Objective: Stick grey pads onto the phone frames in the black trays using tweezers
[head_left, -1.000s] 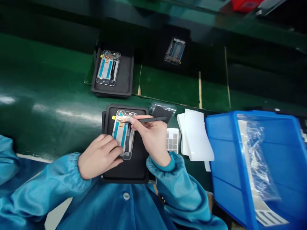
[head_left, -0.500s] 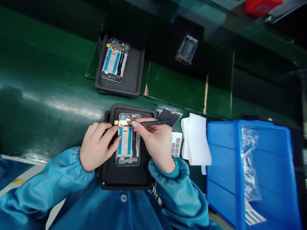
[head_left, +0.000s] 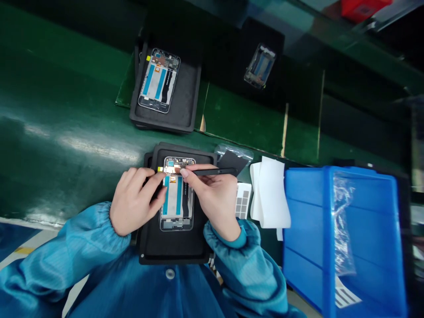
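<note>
An opened smartphone (head_left: 172,198), its inner parts facing up, lies in a black tray (head_left: 175,249) in front of me. My right hand (head_left: 217,194) is closed around dark tweezers (head_left: 218,171), whose tip reaches the upper part of the phone near the copper-coloured area. The tip itself is partly hidden by my fingers. My left hand (head_left: 137,198) rests at the phone's left edge with fingers spread, the index fingertip touching near the upper left side. A small yellow tab (head_left: 160,169) sticks out beside that fingertip.
Farther back, a second opened phone (head_left: 159,81) lies in a stacked black tray (head_left: 182,106). Another phone (head_left: 260,66) shows dimly behind. To the right are white sheets (head_left: 270,192), a sticker sheet (head_left: 243,201) and a blue bin (head_left: 326,238) holding clear plastic.
The tweezers' rear end has tipped slightly toward me, lying closer to level. Both hands stay at nearly the same spots on the phone. The view has shifted slightly.
</note>
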A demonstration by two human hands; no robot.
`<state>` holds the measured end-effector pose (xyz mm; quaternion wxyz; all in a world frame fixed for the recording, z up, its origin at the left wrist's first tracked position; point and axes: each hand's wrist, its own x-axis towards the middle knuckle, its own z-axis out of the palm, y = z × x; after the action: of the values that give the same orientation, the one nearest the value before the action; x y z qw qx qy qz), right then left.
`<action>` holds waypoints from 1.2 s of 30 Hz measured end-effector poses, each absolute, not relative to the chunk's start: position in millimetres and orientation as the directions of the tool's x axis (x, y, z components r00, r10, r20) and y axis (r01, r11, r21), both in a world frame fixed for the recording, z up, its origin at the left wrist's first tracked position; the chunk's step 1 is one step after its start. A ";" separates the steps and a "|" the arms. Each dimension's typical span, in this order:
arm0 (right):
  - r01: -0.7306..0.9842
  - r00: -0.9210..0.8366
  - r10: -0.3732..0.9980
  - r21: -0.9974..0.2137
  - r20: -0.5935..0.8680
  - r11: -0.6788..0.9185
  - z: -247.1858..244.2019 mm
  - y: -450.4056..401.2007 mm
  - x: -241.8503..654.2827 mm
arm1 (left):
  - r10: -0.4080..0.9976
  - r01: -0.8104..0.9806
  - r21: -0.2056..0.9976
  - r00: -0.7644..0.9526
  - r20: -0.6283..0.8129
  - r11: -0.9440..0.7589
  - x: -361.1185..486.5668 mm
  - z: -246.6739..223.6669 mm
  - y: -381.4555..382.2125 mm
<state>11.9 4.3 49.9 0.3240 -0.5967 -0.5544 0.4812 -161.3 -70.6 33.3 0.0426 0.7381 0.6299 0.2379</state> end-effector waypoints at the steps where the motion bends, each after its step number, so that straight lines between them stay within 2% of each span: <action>1: 0.349 -0.076 0.974 -0.920 -0.214 -0.175 49.8 4.2 12.0 | 0.950 0.911 0.359 0.096 0.297 -0.204 -161.3 33.8 -70.4; 11: 0.321 -0.102 0.977 -0.936 -0.187 -0.145 48.1 3.8 12.9 | 0.955 0.930 0.297 0.137 0.263 -0.215 -161.1 37.2 -69.8; 18: 0.240 -0.140 0.976 -0.962 -0.166 -0.129 47.0 -2.2 10.5 | 0.933 0.940 0.086 0.310 0.183 -0.330 -160.5 50.6 -67.0; 21: 0.223 -0.149 0.984 -0.973 -0.094 -0.059 57.1 -9.7 20.7 | 0.918 0.930 -0.005 0.364 0.159 -0.368 -160.4 54.8 -68.1; 25: 0.252 -0.001 0.999 -0.967 0.047 0.045 65.1 -23.6 70.4 | 0.878 0.888 -0.083 0.459 0.136 -0.452 -161.3 60.6 -68.1; 29: 0.209 0.222 0.974 -0.978 0.037 -0.011 43.5 -41.9 143.3 | 0.864 0.862 -0.133 0.499 0.066 -0.488 -152.3 76.7 -59.2; 32: 0.207 0.233 0.972 -0.974 -0.042 -0.092 18.4 -51.2 179.9 | 0.870 0.872 -0.106 0.486 0.076 -0.478 -122.9 87.1 -42.1; 34: 0.241 0.181 0.982 -0.966 -0.048 -0.092 6.8 -51.5 189.4 | 0.838 0.841 -0.024 0.540 0.082 -0.540 -91.3 86.1 -25.9; 36: 0.297 0.096 0.995 -0.954 -0.015 -0.043 0.9 -46.9 190.3 | 0.776 0.772 0.085 0.630 0.025 -0.630 -56.0 78.0 -7.5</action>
<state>190.3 -46.9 0.9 0.4341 -0.5997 -0.5386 0.4024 -56.0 -7.5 78.0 0.0329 0.9022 0.4291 0.0296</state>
